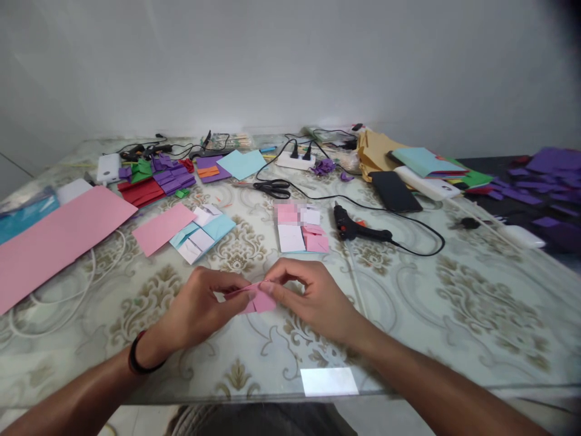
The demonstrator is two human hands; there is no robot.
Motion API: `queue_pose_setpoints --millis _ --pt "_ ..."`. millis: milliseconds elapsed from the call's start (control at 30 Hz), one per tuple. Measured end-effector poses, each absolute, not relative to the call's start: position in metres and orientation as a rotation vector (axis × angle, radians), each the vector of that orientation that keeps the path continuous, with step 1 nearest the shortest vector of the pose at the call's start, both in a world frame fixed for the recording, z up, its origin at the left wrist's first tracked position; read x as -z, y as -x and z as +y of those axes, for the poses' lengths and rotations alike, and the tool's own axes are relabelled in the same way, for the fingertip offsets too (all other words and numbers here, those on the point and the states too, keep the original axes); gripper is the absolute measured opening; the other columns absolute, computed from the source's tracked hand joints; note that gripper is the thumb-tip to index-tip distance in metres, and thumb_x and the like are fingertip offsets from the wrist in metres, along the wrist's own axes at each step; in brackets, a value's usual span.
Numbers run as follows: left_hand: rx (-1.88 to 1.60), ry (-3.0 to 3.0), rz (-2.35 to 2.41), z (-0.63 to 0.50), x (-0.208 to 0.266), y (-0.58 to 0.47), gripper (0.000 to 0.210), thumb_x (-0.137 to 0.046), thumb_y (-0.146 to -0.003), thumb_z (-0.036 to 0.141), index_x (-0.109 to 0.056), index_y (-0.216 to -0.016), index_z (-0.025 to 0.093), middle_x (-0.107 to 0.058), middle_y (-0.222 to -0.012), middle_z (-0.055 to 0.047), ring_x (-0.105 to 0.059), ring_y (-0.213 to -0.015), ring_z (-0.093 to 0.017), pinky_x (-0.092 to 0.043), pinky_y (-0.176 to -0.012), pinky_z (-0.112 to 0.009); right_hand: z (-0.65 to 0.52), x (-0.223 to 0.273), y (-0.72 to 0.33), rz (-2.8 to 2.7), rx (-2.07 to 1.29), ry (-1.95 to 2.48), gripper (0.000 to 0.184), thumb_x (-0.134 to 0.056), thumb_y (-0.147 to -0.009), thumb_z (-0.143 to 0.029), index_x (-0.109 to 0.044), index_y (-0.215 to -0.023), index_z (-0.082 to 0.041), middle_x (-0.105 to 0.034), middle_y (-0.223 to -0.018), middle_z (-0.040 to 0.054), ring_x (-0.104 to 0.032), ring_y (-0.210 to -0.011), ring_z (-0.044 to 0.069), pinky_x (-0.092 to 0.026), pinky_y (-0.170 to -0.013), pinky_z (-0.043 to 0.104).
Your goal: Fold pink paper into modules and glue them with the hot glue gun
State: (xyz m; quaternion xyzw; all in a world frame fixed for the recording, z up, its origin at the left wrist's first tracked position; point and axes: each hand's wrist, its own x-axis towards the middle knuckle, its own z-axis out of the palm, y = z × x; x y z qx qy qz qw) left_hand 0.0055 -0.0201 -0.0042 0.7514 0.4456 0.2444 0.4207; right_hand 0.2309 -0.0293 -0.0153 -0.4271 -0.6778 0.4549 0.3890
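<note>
Left hand [200, 306] and right hand [313, 300] both pinched a small folded pink paper piece [259, 299] just above the patterned glass worktop [454, 315]; looked light, thin, crease-prone, best gripped at edges.

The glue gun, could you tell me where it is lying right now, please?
The glue gun lies on the table right of centre in the head view, beyond the right hand, between the pink squares and the phone.
</note>
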Motion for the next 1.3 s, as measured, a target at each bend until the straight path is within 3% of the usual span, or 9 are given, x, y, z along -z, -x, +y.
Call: queue_pose_setpoints --millis 400,567,800,1000,1167,1300 --pt "-0.661 -1.732 1.07 -0.018 0.0028 -0.0062 0.026 -0.065 -0.096 0.033 -0.074 -0.078 0.017 -0.068 -0.07 0.001 -0.056 -0.066 -0.011 -0.042 -0.062 -0.022 -0.0269 0.0148 -0.2309 -1.747 -1.155 1.113 0.023 -0.07 -0.098 -0.033 -0.07 -0.079 -0.02 -0.07 -0.074 -0.0011 -0.061 -0.069 0.013 -0.046 -0.065 0.025" --pt "-0.528 -1.873 1.048 -0.0179 0.0026 -0.0055 0.032 -0.062 -0.097 0.031 -0.063 -0.069 0.016 -0.056 -0.065 0.004 -0.046 -0.064 -0.01 -0.037 -0.061 -0.022 -0.0266 0.0159 -0.2284 -1.806 -1.125 1.154 0.02 -0.069 -0.097 -0.03 -0.071 -0.079 -0.02 -0.07 -0.075 -0.0007 -0.06 -0.07 0.013 -0.043 -0.06 0.024" --pt "-0.533 -1.758 1.134 -0.0169 0.0032 -0.0041 0.044 -0.062 -0.096 0.041 -0.056 -0.06 0.016 -0.036 -0.059 0.005 -0.031 -0.058 -0.01 -0.024 -0.052 -0.026 -0.0224 0.0189 -0.2294 -1.663 -1.211 1.22 0.02 -0.076 -0.091 -0.035 -0.077 -0.078 -0.02 -0.076 -0.074 0.0005 -0.063 -0.069 0.015 -0.048 -0.065 0.026" --pt "-0.586 -1.674 1.159 -0.0127 0.0076 -0.0008 0.042 -0.065 -0.095 0.044 -0.06 -0.063 0.017 -0.039 -0.062 0.004 -0.033 -0.061 -0.011 -0.026 -0.055 -0.027 -0.0197 0.0206 -0.2317 -1.608 -1.205 1.221 0.014 -0.08 -0.088 -0.034 -0.083 -0.083 -0.022 -0.082 -0.081 0.0014 -0.07 -0.073 0.016 -0.051 -0.069 0.028" --pt "-0.498 -1.724 1.119 -0.0117 0.0109 -0.0016 0.039 -0.061 -0.098 0.046 -0.068 -0.075 0.016 -0.048 -0.067 0.003 -0.039 -0.064 -0.012 -0.03 -0.056 -0.026 -0.0213 0.0202 -0.2326 -1.627 -1.174 1.245 0.01 -0.081 -0.087 -0.029 -0.083 -0.081 -0.022 -0.08 -0.073 0.0002 -0.069 -0.068 0.015 -0.05 -0.065 0.027" --pt "-0.511 -1.792 1.135 -0.0135 0.0105 -0.0043 0.037 -0.063 -0.098 0.042 -0.072 -0.074 0.015 -0.056 -0.064 0.002 -0.045 -0.062 -0.012 -0.034 -0.056 -0.025 -0.0219 0.0193 -0.2322 -1.628 -1.186 1.211 0.012 -0.079 -0.089 -0.031 -0.081 -0.084 -0.021 -0.081 -0.079 0.0017 -0.07 -0.072 0.016 -0.052 -0.068 0.029"
